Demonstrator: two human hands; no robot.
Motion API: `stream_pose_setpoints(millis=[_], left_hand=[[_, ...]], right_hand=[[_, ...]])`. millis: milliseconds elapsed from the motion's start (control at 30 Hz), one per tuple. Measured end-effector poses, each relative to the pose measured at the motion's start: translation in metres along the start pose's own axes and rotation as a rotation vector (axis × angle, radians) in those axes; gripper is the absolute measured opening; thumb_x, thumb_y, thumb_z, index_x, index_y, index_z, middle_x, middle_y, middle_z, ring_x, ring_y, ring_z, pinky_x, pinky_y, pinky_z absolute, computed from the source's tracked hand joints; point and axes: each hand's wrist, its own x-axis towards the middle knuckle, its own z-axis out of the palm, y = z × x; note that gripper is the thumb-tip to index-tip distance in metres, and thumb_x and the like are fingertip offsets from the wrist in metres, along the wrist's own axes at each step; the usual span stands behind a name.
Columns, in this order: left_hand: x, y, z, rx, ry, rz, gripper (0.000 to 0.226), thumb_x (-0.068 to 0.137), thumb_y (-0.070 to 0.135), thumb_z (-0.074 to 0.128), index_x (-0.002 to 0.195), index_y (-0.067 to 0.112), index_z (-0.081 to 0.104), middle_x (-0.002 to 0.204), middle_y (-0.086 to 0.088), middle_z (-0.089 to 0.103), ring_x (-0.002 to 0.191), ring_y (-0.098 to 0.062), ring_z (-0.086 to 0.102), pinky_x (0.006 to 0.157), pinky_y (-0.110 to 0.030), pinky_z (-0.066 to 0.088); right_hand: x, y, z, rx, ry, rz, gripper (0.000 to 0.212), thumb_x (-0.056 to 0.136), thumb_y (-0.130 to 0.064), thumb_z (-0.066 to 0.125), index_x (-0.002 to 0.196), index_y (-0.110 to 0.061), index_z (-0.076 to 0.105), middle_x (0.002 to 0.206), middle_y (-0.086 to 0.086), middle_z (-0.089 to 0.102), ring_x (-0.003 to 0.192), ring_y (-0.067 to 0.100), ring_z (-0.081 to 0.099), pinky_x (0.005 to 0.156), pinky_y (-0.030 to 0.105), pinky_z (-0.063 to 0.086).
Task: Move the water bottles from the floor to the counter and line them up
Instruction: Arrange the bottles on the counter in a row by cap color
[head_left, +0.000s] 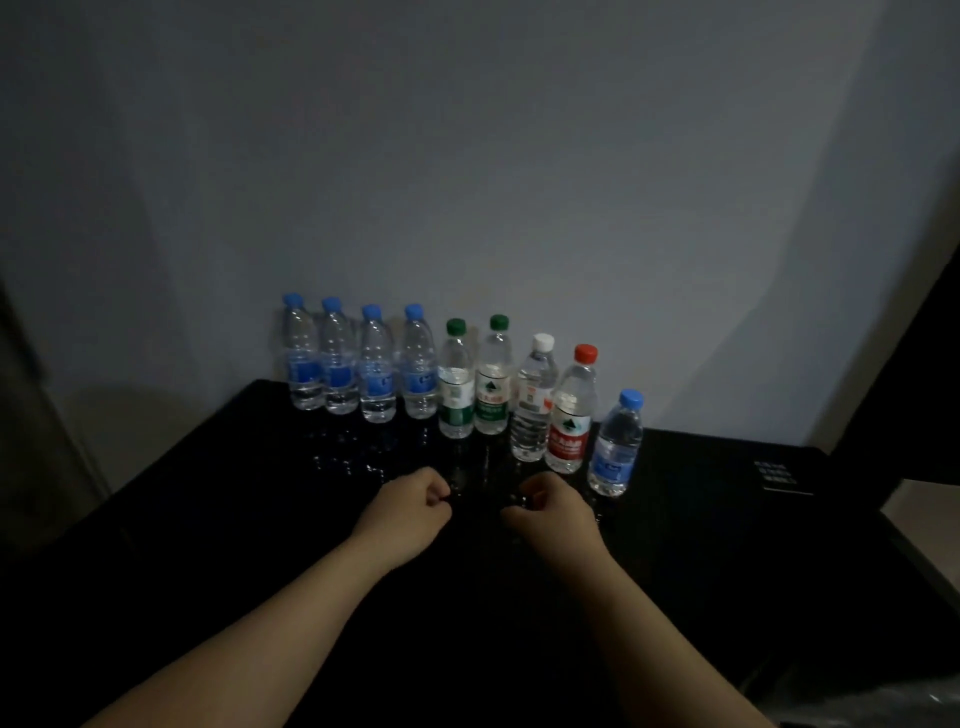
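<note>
Bottles (457, 379) stand upright in a row along the wall on the dark surface (727, 519), just beyond both loosely curled, empty hands, left (410, 506) and right (550, 512), the right nearer the forward-set end bottle (615, 444).

Dim room: plain grey wall (467, 156) behind a glossy black counter (727, 545).
</note>
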Motion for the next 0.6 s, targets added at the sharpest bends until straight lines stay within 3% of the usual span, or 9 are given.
stream_pose_setpoints(millis=[67,300,400,600], left_hand=[[0.000,-0.027,-0.027,0.033,0.013,-0.003,0.020,0.091,0.022,0.053,0.111,0.021,0.058,0.115,0.003,0.059,0.099,-0.014,0.059,0.087,-0.027,0.048],[0.004,-0.123,-0.121,0.153,0.112,0.034,0.022,0.090,0.023,0.055,0.111,0.020,0.060,0.115,0.001,0.060,0.103,-0.015,0.058,0.093,-0.030,0.049],[0.008,-0.152,-0.147,0.184,0.122,0.052,0.024,0.089,0.021,0.055,0.112,0.018,0.061,0.116,-0.001,0.061,0.104,-0.016,0.059,0.092,-0.029,0.049],[0.030,-0.172,-0.181,0.236,0.119,0.110,0.026,0.089,0.021,0.055,0.114,0.017,0.060,0.116,-0.001,0.060,0.104,-0.016,0.059,0.089,-0.027,0.047]], right_hand=[[0.002,-0.019,0.030,-0.017,-0.008,-0.017,0.037,0.084,-0.020,0.066,0.119,-0.016,0.054,0.121,0.006,0.055,0.099,0.016,0.060,0.085,0.030,0.054],[0.009,-0.098,0.152,-0.093,-0.035,-0.117,0.038,0.085,-0.023,0.066,0.120,-0.014,0.054,0.120,0.006,0.057,0.081,0.008,0.053,0.063,0.018,0.043],[0.009,-0.118,0.180,-0.072,-0.018,-0.143,0.037,0.086,-0.024,0.064,0.120,-0.015,0.054,0.120,0.005,0.058,0.088,0.010,0.055,0.077,0.024,0.051],[0.019,-0.152,0.203,-0.087,0.057,-0.170,0.031,0.089,-0.022,0.060,0.117,-0.011,0.056,0.117,0.007,0.061,0.096,0.015,0.056,0.089,0.033,0.051]])
